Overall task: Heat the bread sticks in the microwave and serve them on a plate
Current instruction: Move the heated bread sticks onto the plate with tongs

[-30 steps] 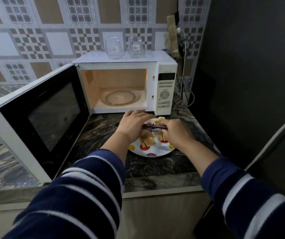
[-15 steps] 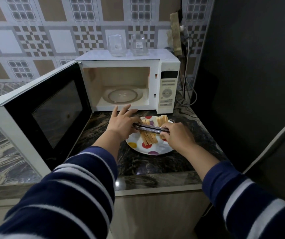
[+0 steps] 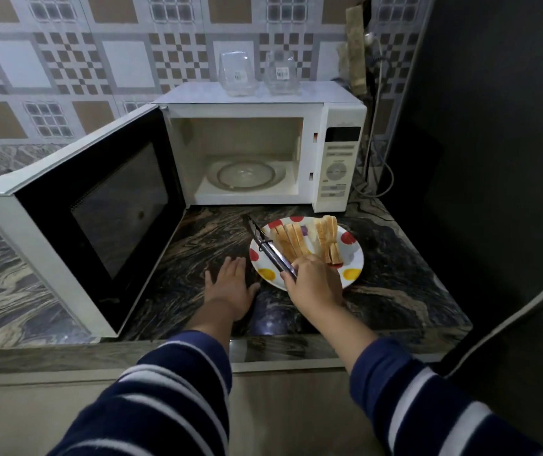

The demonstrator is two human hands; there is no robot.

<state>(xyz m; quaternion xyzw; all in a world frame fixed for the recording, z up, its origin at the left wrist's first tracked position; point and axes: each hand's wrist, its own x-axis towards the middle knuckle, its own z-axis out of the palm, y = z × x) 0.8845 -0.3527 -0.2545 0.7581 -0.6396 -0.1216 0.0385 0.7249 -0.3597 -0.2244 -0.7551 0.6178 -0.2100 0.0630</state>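
Landmark: plate, white with coloured dots, on dark marbled surface in front of microwave.
Bread sticks: two groups lying on plate, left group and right group side by side.
Change, left hand: half a second ago at tongs beside plate's left rim; now off them, left hand flat on surface just left of plate, fingers straight and spread, holding nothing.
Change, right hand: right hand at near rim of plate, fingers curled round handle end of tongs; tongs now slant up-left across plate's left edge, arms close together, nothing visible between tips.
Microwave: behind plate, door swung fully open to left; cavity dark, glass turntable bare.
Meaning: judged as arranging finished, serving near complete; tongs yet to be set down, door yet to be shut.
Writing: barcode-type stickers on two clear containers atop microwave, unreadable; control panel text too small to read; no brand legible.
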